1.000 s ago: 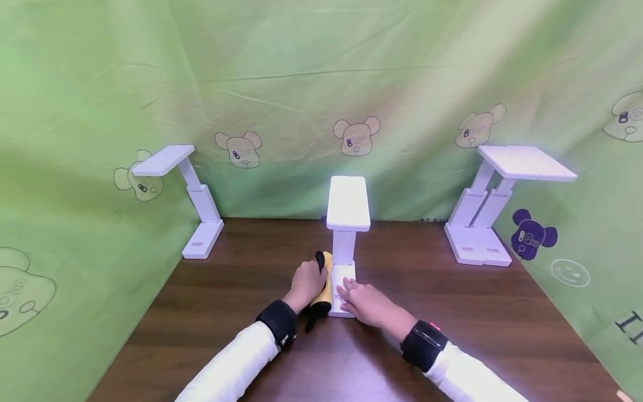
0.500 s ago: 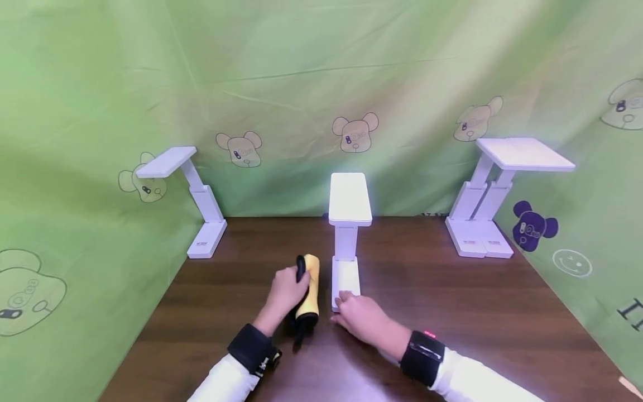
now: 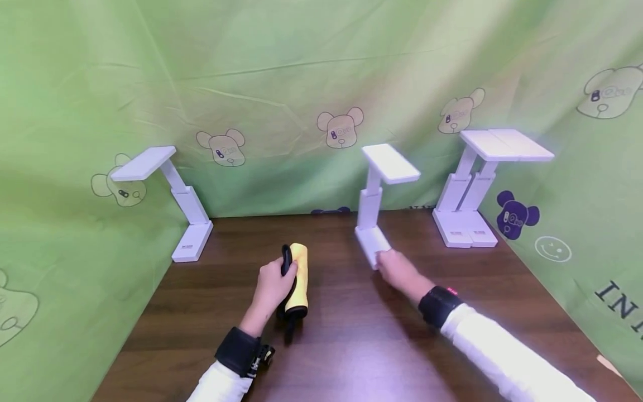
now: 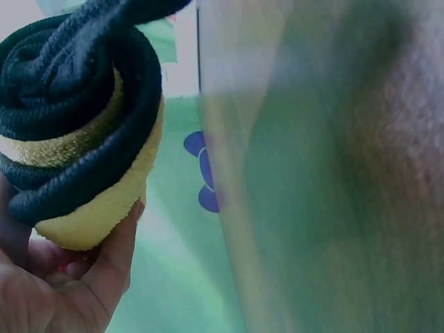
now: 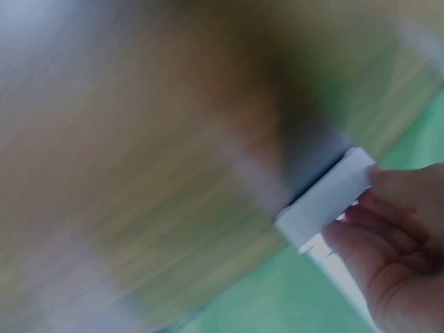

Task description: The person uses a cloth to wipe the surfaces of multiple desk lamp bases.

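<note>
left hand (image 3: pixel 272 283) curled round rolled yellow cloth (image 3: pixel 300 274), right hand (image 3: pixel 400 272) pinching white lamp (image 3: pixel 370 206) at its base's near end

Green cloth (image 3: pixel 281 33) printed with bear heads (image 3: pixel 341 133) hangs behind the brown table (image 3: pixel 346 346) and along both its sides.

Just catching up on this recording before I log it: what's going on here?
A person is working at a brown table with both hands. The left hand holds a rolled yellow-and-black cloth, while the right hand pinches the near end of a white lamp's base. Farther back, another white lamp stands at the left, and two more lamps stand side by side at the right.
</note>
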Demonstrator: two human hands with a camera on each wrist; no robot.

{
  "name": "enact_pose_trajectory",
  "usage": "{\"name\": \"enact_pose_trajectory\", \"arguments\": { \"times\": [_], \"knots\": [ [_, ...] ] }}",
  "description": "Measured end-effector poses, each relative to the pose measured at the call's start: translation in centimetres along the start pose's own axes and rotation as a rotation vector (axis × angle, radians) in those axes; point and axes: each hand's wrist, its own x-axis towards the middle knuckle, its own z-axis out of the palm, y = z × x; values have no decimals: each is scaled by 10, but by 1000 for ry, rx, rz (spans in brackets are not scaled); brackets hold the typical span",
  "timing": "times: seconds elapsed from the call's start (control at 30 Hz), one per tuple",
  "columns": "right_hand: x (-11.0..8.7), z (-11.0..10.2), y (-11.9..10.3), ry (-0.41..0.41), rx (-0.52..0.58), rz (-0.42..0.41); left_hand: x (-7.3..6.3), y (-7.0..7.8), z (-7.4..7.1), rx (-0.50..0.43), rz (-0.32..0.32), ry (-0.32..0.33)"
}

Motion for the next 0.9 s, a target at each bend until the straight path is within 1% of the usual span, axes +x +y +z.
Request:
{"name": "enact_pose_trajectory", "arguments": {
  "times": [0.1,0.2,0.3,0.37,0.47,0.63,0.83,0.9],
  "knots": [
    [4,-10,50,-2,14,33,-5,-1,1,-11,-1,-10],
    [2,-19,89,1,-4,73,-10,-1,3,-16,0,-26],
    [-3,-25,117,-19,-27,134,-13,-2,6,-5,3,-31],
    [-7,-28,129,-39,-31,178,-15,-3,7,-5,0,-40],
    [-11,-30,138,-43,-32,226,-17,-4,9,-2,-1,-46],
    [-9,-32,141,-34,-28,239,-17,-3,10,-5,4,-47],
    [-1,-39,134,-107,13,321,-15,5,11,-14,15,-58],
    [3,-42,126,-89,15,330,-13,10,12,-20,20,-57]
  ]
}}
